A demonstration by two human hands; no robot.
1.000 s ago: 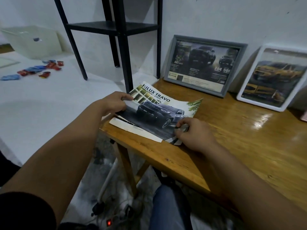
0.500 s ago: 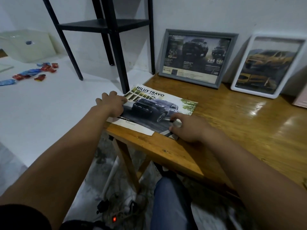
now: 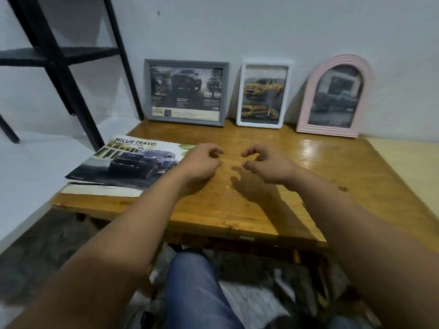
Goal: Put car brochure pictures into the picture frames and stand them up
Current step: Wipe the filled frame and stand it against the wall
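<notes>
From the head view, both hands hang over the middle of the wooden table (image 3: 332,176) and hold nothing. The left hand (image 3: 202,162) has loosely curled fingers; its wrist lies above the right edge of the brochure (image 3: 128,162). The right hand (image 3: 268,165) is just beside it, with a small gap between them, and its fingers are also loosely bent, thumb and forefinger apart.

The brochure lies flat at the near left corner of the table, showing a dark car and the words "HILUX TRAVO". A white sheet (image 3: 102,189) sticks out from under its near edge.

At the far side three frames stand leaning on the wall, each with a car picture inside: a grey frame (image 3: 186,92) on the left, a white frame (image 3: 262,93) in the middle, and a pink arched frame (image 3: 335,97) on the right.

A black metal rack (image 3: 59,67) stands to the far left.
</notes>
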